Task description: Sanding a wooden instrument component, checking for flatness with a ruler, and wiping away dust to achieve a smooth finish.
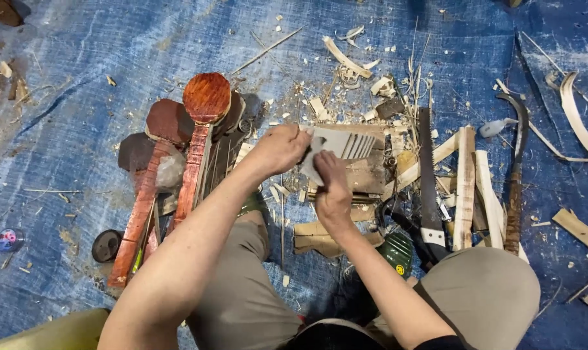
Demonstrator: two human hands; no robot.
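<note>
Head view looks straight down on my two bare arms reaching out over a blue tarpaulin floor cover (80, 149) littered with pale wood shavings. My left hand (279, 149) is clenched around the near-left corner of a flat grey comb-like piece with parallel slits cut into it (342, 146), gripping it from the left edge. My right hand (333, 194) comes up from below, its fingers curled and pressed against the lower edge of that same grey piece; I cannot tell whether it pinches the piece or holds a small tool against it. The grey slotted piece sits at the middle of the frame, held just above a worn brown wooden block (368, 172) that lies on the tarpaulin. To the left of my left forearm lie several reddish-brown carved wooden paddles with round heads (203, 113), laid side by side with their long handles pointing toward me. Near their handle ends sits a small round black lid (106, 245). To the right of the block lies a hand saw with a dark toothed blade (426, 175), and just beside it pale split wooden slats (465, 188). Farther right rests a curved dark-bladed knife with a wrapped brown handle (515, 175). My knees in khaki trousers (488, 291) frame the bottom edge.
</note>
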